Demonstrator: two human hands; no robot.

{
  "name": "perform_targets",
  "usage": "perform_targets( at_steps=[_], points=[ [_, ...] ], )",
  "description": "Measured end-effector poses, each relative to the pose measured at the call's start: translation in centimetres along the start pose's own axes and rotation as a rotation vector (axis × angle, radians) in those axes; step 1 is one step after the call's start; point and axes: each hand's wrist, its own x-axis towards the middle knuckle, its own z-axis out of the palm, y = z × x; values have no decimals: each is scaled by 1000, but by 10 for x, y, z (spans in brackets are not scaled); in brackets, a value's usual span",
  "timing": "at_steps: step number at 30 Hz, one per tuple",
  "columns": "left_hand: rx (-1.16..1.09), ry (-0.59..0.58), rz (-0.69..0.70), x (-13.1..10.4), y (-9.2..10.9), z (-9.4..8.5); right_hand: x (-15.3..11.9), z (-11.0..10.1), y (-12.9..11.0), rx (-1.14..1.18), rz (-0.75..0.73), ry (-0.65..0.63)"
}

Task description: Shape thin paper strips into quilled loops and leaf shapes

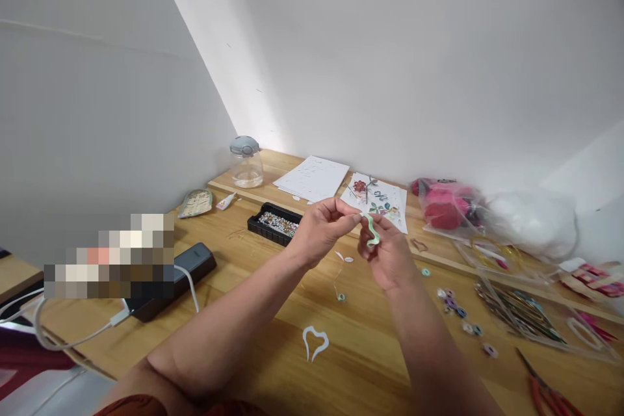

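Note:
Both of my hands meet above the middle of the wooden table. My right hand (pixel 385 250) is closed on a wavy pale green strip (pixel 373 231), which curls down over its fingers. At the strip's upper end, my left hand (pixel 324 227) pinches with thumb and index finger; what lies between those fingertips is too small to make out. A small spool (pixel 341 298) with a fine thread lies on the table below the hands. Nearer to me is a white heart-shaped paper outline (pixel 315 342).
A black bead tray (pixel 275 223), white paper sheets (pixel 314 178) and a clear jar (pixel 246 166) stand beyond the hands. Small spools (pixel 451 299), a bag of wires (pixel 524 312) and red-handled pliers (pixel 546 393) lie right. A black power bank (pixel 178 276) with white cables is left.

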Motion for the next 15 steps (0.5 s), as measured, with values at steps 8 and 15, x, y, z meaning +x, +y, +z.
perform_targets(
  at_steps=[8, 15],
  points=[
    [55, 193, 110, 6, -4, -7, -18, 20, 13, 212, 221, -149],
    [253, 308, 237, 5, 0, -9, -37, 30, 6, 63, 90, -157]
  ],
)
